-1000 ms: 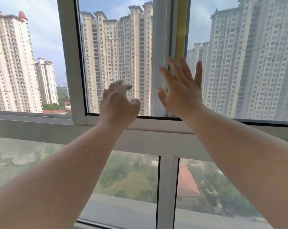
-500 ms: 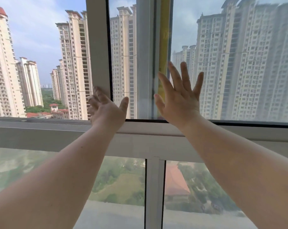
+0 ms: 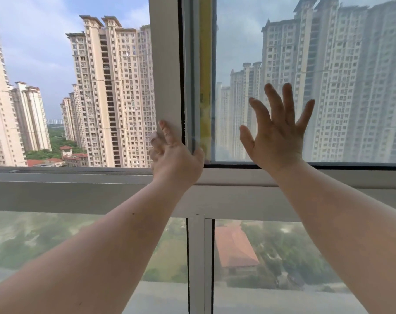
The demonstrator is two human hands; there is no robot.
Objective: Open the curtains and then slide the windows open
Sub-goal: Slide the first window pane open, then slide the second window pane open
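The white sliding window sash [image 3: 165, 64] stands near the middle of the head view, with an open gap [image 3: 79, 87] to its left giving a sharp view of the towers. My left hand [image 3: 174, 155] curls around the sash's upright near its bottom, fingers on its face and left edge, thumb on its right side. My right hand [image 3: 276, 137] is spread flat against the hazy glass pane [image 3: 328, 64] to the right of the upright. No curtain is in view.
The grey sill and lower track [image 3: 67, 177] run across below the opening. Under it sit fixed lower panes split by a white mullion [image 3: 197, 268]. A yellow strip [image 3: 205, 64] shows behind the overlapping frames.
The sash has slid to the right and the open gap on the left has widened. Both hands moved right with it, and my left hand has closed onto the upright.
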